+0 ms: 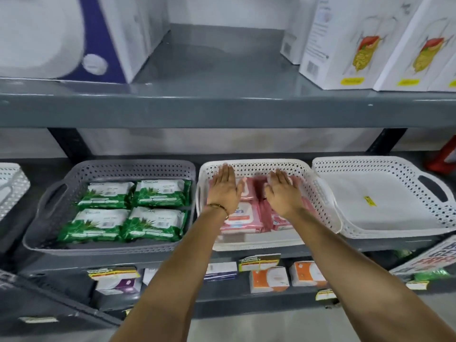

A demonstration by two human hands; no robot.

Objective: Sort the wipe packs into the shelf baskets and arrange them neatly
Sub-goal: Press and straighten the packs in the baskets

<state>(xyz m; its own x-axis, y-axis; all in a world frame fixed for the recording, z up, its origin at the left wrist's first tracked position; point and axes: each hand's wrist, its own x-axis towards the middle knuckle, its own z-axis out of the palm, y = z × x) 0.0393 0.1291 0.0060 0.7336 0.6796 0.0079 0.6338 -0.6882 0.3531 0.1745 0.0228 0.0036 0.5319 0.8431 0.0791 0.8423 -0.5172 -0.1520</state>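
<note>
Several green and white wipe packs point(128, 212) lie flat in a two-by-two block in the grey basket point(56, 230) on the middle shelf. To its right, a white basket point(256, 241) holds several pink wipe packs point(243, 217). My left hand point(224, 187) lies flat, fingers together, on the back left pink pack. My right hand point(281, 191) lies flat on the back right pink packs. Neither hand grips anything. Parts of the pink packs are hidden under my hands and forearms.
A second white basket point(385, 166) at the right holds only a yellow-tagged liner. Another white basket point(12, 183) peeks in at the far left. White boxes point(345, 45) stand on the shelf above. Small boxes point(269, 280) and price tags sit below.
</note>
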